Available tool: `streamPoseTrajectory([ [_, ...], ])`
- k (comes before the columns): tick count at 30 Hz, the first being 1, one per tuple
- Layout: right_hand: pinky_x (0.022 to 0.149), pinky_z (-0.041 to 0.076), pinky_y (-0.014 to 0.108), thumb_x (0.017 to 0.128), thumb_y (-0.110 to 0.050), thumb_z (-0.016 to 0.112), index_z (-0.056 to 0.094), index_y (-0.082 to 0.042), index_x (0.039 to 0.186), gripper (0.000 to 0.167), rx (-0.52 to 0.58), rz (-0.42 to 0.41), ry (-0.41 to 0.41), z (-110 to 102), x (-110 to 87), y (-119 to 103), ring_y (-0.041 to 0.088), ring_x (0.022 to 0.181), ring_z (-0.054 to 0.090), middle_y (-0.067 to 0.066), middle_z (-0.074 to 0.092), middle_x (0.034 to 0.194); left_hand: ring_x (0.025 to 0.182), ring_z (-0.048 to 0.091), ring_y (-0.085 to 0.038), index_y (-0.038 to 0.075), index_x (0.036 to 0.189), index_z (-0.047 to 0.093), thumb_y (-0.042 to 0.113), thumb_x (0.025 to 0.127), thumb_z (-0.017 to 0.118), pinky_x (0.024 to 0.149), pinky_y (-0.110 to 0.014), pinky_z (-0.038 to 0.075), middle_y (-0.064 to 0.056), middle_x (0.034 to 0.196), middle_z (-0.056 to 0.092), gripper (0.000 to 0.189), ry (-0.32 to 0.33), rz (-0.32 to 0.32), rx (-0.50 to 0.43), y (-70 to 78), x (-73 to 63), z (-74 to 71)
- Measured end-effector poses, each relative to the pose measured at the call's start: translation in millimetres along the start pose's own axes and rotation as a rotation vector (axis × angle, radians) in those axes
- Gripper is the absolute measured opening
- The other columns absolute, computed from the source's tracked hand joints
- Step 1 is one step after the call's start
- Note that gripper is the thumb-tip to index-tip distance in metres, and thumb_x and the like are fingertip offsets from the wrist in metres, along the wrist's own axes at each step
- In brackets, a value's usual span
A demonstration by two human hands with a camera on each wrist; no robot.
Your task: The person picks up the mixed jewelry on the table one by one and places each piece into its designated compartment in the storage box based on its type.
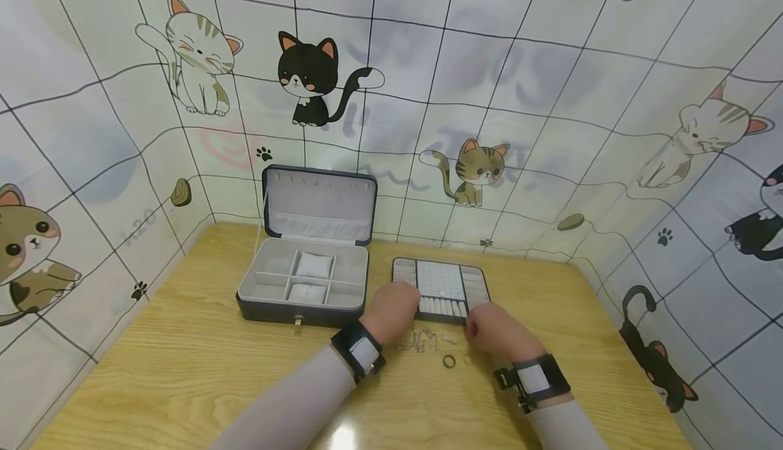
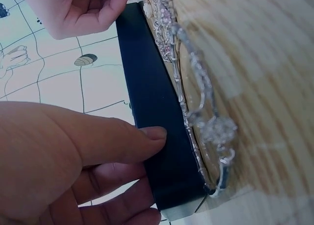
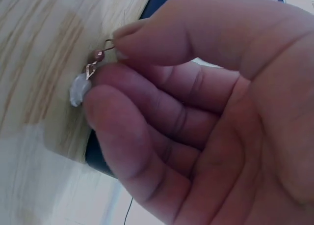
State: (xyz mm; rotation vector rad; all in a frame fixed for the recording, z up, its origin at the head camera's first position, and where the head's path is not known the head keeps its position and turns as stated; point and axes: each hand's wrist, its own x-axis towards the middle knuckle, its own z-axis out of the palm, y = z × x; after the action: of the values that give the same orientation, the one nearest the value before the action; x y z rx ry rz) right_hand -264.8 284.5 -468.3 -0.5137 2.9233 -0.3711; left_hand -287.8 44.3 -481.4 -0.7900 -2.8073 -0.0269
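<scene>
My left hand [image 1: 393,310] is at the near left corner of a shallow jewelry tray [image 1: 440,280]. In the left wrist view its thumb lies on the tray's dark side wall [image 2: 152,97], with the other fingers bent against the tray's end. At the tray's near right corner, my right hand [image 1: 498,331] pinches a dangling earring [image 3: 79,89] by its wire hook, between thumb and forefinger. The earring has a pinkish bead and a white drop. A silvery bracelet [image 2: 220,130] with a sparkling cluster lies on the wooden table close along the tray wall.
Left of the tray stands an open jewelry box [image 1: 272,310], lid raised, with white cushions [image 1: 314,265] in two compartments. In front of the tray lie silvery chains [image 1: 426,341], small earrings [image 1: 449,338] and a dark ring [image 1: 449,361]. A cat-patterned curtain [image 1: 404,130] surrounds the table.
</scene>
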Motion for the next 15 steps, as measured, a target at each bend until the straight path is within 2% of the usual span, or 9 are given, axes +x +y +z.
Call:
streamPoseTrajectory([
  [3,0.053,0.038,0.025,0.072,0.005,0.067,0.048,-0.020,0.056,0.035,0.022,-0.008,-0.013,0.7,1.5,-0.2,0.009,0.053,0.042,-0.008,0.043,0.057,0.071,0.066,-0.012,0.015,0.090,0.075,0.019,0.099,0.070,0.058,-0.030,0.057,-0.001,0.080,0.073,0.012,0.023,0.004,0.021,-0.1,0.1,1.9],
  [8,0.057,0.046,0.027,0.073,0.001,0.074,0.060,-0.020,0.066,0.027,0.095,-0.035,-0.014,2.3,3.4,-2.3,0.011,0.060,0.054,-0.007,0.058,0.065,0.069,0.064,-0.012,0.015,0.089,0.075,0.019,0.099,0.070,0.057,-0.030,0.057,0.000,0.079,0.072,0.012,0.034,0.002,0.018,0.1,-0.6,1.4],
  [15,0.060,0.048,0.026,0.075,-0.003,0.076,0.063,-0.021,0.070,0.023,0.173,-0.050,0.008,7.2,7.8,0.7,0.011,0.065,0.056,-0.008,0.061,0.071,0.069,0.063,-0.012,0.015,0.089,0.075,0.019,0.099,0.069,0.058,-0.031,0.056,0.000,0.079,0.071,0.012,0.032,-0.002,0.014,0.3,-1.0,0.3],
])
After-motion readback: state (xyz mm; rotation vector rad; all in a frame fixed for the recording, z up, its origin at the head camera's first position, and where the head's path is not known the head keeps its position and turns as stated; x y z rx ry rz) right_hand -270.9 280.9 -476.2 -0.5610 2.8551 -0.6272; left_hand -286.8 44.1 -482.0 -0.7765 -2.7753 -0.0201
